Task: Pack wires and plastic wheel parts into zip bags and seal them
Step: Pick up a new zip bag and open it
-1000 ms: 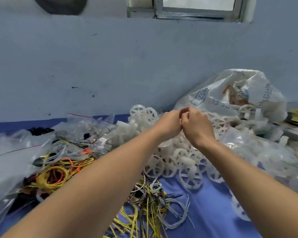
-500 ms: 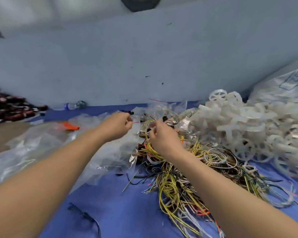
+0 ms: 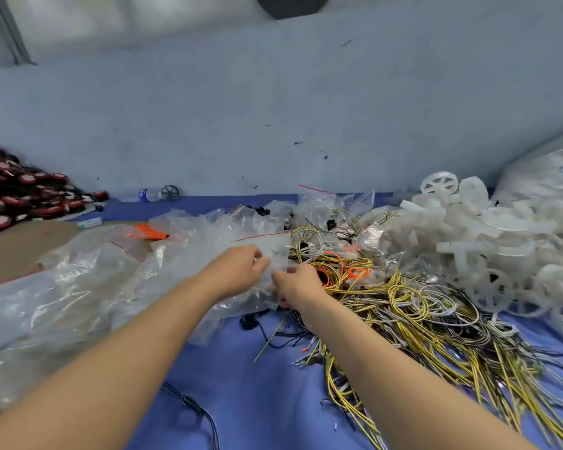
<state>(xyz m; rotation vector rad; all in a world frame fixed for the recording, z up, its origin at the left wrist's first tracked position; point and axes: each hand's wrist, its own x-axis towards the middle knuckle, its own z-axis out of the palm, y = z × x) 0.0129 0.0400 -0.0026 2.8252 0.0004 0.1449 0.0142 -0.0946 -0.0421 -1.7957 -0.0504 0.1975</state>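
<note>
A clear zip bag (image 3: pixel 275 251) with a red seal line along its top edge is held up between both hands above the blue cloth. My left hand (image 3: pixel 238 271) pinches its left side and my right hand (image 3: pixel 298 284) grips its lower right part. A tangle of yellow, grey and orange wires (image 3: pixel 403 303) spreads to the right of my hands. Further right lies a heap of white plastic wheel parts (image 3: pixel 475 232). What is inside the held bag cannot be made out.
A large pile of crumpled clear plastic bags (image 3: pixel 88 280) covers the left side. Red and black round items (image 3: pixel 17 196) are stacked at the far left, with a small bottle (image 3: pixel 148 193) by the wall. A white sack (image 3: pixel 543 173) sits at the far right. Black wire (image 3: pixel 192 404) lies near me.
The view swung left from the wheel heap to the wires and bags. My hands moved from the wheels to the bag pile and now hold a zip bag, a little lower than before.
</note>
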